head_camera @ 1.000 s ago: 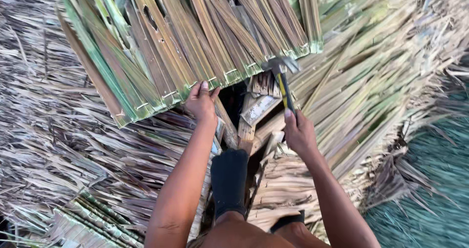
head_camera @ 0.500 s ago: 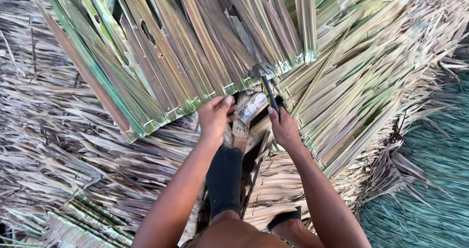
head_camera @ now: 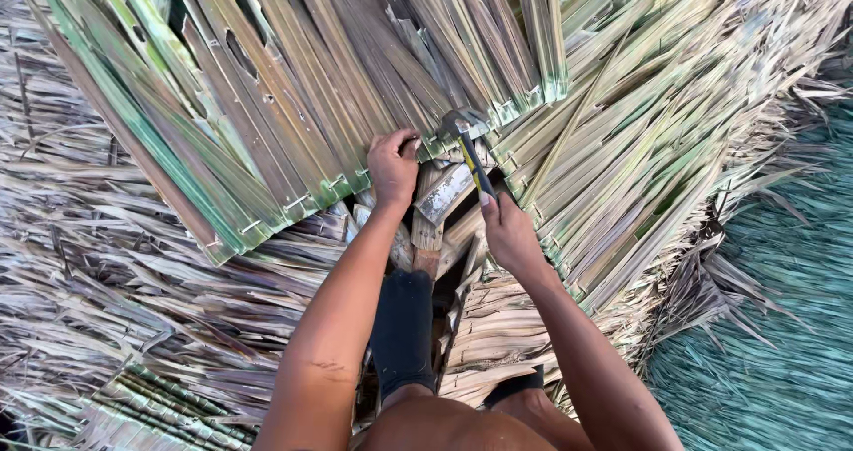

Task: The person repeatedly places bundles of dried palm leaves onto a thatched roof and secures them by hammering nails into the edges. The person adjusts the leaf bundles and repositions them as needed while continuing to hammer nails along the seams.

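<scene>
Right hand (head_camera: pixel 508 233) grip closed on hammer (head_camera: pixel 469 149), head at panel (head_camera: pixel 293 104) edge, 12 o'clock. Left hand (head_camera: pixel 393 165) pinches edge. Best: short taps, fingers clear of head.

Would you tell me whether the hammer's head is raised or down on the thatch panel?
Down: the hammer head meets the panel edge beside the left hand; the right hand grips the handle.
</scene>
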